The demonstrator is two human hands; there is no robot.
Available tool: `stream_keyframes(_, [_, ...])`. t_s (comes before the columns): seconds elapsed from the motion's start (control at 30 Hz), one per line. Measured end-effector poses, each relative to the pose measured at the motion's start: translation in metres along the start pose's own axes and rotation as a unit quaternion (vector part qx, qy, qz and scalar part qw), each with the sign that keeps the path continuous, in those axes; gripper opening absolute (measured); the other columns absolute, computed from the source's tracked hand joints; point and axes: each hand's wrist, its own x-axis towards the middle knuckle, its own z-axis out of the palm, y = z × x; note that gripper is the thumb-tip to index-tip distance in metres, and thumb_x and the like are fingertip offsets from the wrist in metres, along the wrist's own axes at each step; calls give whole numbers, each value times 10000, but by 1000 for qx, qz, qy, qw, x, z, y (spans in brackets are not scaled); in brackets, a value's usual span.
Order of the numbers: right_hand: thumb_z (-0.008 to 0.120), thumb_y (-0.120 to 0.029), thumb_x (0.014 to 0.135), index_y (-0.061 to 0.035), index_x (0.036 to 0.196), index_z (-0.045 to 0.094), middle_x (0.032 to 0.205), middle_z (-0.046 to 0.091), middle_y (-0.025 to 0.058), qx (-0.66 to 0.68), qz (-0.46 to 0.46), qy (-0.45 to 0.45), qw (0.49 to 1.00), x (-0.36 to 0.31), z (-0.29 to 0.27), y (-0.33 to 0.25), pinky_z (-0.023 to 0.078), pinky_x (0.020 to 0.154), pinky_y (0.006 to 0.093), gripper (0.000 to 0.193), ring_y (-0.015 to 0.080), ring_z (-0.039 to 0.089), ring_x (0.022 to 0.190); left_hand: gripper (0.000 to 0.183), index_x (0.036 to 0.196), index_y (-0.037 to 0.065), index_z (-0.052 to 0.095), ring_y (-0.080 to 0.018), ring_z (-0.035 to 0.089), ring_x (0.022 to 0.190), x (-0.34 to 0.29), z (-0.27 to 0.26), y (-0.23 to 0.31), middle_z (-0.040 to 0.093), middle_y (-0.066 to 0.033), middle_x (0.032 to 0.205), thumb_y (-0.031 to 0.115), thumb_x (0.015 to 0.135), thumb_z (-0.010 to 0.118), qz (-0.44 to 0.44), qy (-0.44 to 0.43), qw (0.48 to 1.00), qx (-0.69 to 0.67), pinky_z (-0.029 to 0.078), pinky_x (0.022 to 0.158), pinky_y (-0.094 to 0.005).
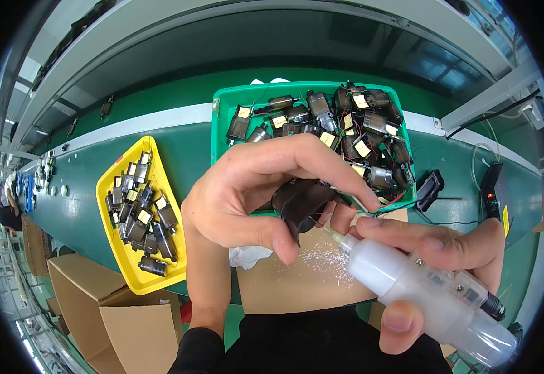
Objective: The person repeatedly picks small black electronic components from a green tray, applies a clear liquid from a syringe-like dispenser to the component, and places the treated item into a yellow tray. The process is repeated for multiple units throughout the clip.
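My left hand (253, 193) is closed around a small dark motor (300, 201) with thin wires, held just above a brown cardboard pad (284, 283). My right hand (446, 249) grips a translucent white dispenser tool (422, 287), its nozzle tip touching the motor near my left thumb. White specks lie scattered on the cardboard under the tool.
A green tray (222, 106) filled with several wired motors sits behind my hands. A yellow tray (106, 184) with several motors lies to the left on the green conveyor belt (184, 149). Open cardboard boxes (103, 305) stand lower left. A black device (493, 187) is at right.
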Motion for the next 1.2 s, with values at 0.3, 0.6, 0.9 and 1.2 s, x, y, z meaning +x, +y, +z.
stream_keyframes(0.3, [680, -332, 757, 16, 1047, 346, 933, 592, 291, 6, -45, 20, 999, 2, 8, 7, 538, 718, 375, 563, 301, 632, 776, 641, 997, -88, 535, -187, 559, 663, -6, -8, 7, 585, -186, 845, 396, 659, 784, -22, -12, 1000, 8, 429, 568, -260])
stream_keyframes(0.6, [648, -396, 756, -11, 1000, 379, 889, 611, 288, -52, -132, 102, 985, 8, -4, 3, 544, 716, 373, 529, 290, 638, 732, 406, 1166, 43, 546, -177, 576, 901, -72, -27, 99, 588, -92, 1018, 74, 775, 653, -231, 203, 761, 571, 439, 808, -281])
stream_keyframes(0.9, [631, -355, 746, -14, 953, 401, 867, 628, 271, -87, -95, 89, 988, 15, -2, -1, 527, 729, 350, 460, 264, 635, 739, 297, 1096, 8, 597, -257, 621, 879, -79, -76, 46, 640, -148, 987, 119, 820, 609, -249, 210, 646, 691, 476, 792, -360])
stream_keyframes(1.2, [648, -346, 731, -22, 901, 414, 845, 640, 259, -102, -77, 85, 988, 17, -2, -1, 518, 724, 324, 434, 234, 633, 726, 336, 1013, 10, 598, -345, 582, 913, -30, -85, -57, 629, -163, 869, 139, 718, 693, -270, 94, 553, 782, 469, 776, -427])
